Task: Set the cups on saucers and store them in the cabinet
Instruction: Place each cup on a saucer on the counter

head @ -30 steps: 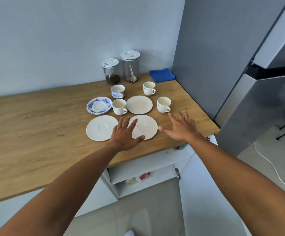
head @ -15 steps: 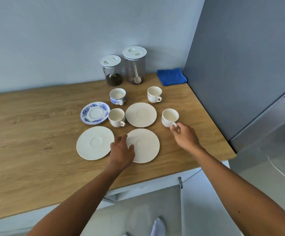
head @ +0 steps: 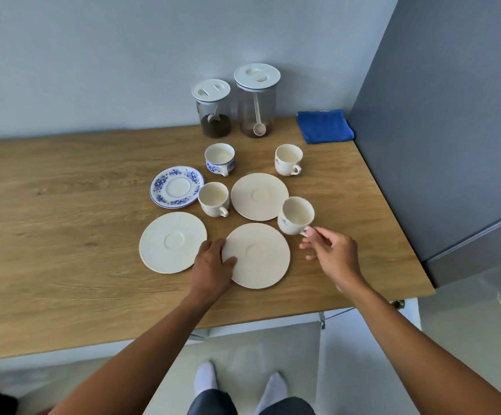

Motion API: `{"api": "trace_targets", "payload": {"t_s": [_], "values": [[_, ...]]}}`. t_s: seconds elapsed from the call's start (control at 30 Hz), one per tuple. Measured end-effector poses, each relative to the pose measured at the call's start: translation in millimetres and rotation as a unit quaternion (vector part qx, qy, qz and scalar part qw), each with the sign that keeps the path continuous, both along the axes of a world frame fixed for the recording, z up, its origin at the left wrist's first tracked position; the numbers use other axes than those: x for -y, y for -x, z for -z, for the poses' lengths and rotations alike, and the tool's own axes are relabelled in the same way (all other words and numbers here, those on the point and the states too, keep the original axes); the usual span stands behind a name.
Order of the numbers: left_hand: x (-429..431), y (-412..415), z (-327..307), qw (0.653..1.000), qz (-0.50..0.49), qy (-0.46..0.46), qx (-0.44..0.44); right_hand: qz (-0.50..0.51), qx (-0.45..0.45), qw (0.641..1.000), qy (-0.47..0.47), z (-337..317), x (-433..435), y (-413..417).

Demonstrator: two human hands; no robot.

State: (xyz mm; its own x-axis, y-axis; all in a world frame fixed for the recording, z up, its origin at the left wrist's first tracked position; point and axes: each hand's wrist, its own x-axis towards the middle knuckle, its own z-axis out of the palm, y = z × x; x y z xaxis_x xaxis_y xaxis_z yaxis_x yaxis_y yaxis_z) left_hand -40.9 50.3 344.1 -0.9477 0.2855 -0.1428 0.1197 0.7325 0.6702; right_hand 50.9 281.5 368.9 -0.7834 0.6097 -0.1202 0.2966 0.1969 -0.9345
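Observation:
My right hand [head: 331, 254] pinches the handle of a cream cup [head: 295, 215], which is tilted and lifted just right of the near cream saucer [head: 261, 259]. My left hand [head: 213, 263] grips that saucer's left rim. Another cream saucer [head: 173, 242] lies to its left and a third [head: 259, 196] behind it. Between them stands a cream cup [head: 213, 199]. Farther back stand a blue-flowered cup [head: 220, 158], a blue-flowered saucer [head: 177, 187] and another cream cup [head: 288, 160].
Two clear jars with white lids [head: 212, 107] [head: 256, 100] stand against the wall, a folded blue cloth [head: 324, 126] to their right. A grey fridge [head: 453, 130] bounds the wooden counter [head: 63, 235] on the right. An open cabinet door [head: 363, 354] hangs below the counter edge.
My right hand closed on the cup's handle and lifted and tilted it toward the near saucer. My left hand settled on that saucer's left rim. The view moved closer over the counter.

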Motion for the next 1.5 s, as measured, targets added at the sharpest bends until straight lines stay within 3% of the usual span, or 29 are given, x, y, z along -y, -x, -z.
{"api": "trace_targets", "payload": {"t_s": [0.27, 0.67, 0.83, 1.17, 1.3, 1.5], "values": [[5.5, 5.1, 5.5, 0.999, 0.001, -0.035, -0.007, -0.129, 0.002, 0.991, -0.021, 4.3, 42.8, -10.2], [11.4, 12.1, 11.9, 0.998, 0.011, -0.06, -0.025, -0.139, 0.038, 0.987, -0.064, 4.2, 56.5, -6.4], [13.4, 12.9, 13.0, 0.997, 0.009, -0.064, -0.034, -0.192, 0.015, 0.967, -0.169, 4.0, 52.4, -14.3], [45.0, 18.1, 4.6, 0.991, 0.035, -0.075, -0.103, -0.16, 0.028, 0.974, -0.161, -15.4, 35.9, 7.8], [74.5, 42.5, -1.7, 0.993, 0.01, -0.031, -0.109, -0.182, 0.019, 0.971, -0.154, -24.8, 30.0, 45.3], [111.6, 88.6, -3.1, 0.99, -0.025, 0.017, -0.141, -0.255, 0.085, 0.956, -0.121, -30.2, 40.9, 108.3]]}}
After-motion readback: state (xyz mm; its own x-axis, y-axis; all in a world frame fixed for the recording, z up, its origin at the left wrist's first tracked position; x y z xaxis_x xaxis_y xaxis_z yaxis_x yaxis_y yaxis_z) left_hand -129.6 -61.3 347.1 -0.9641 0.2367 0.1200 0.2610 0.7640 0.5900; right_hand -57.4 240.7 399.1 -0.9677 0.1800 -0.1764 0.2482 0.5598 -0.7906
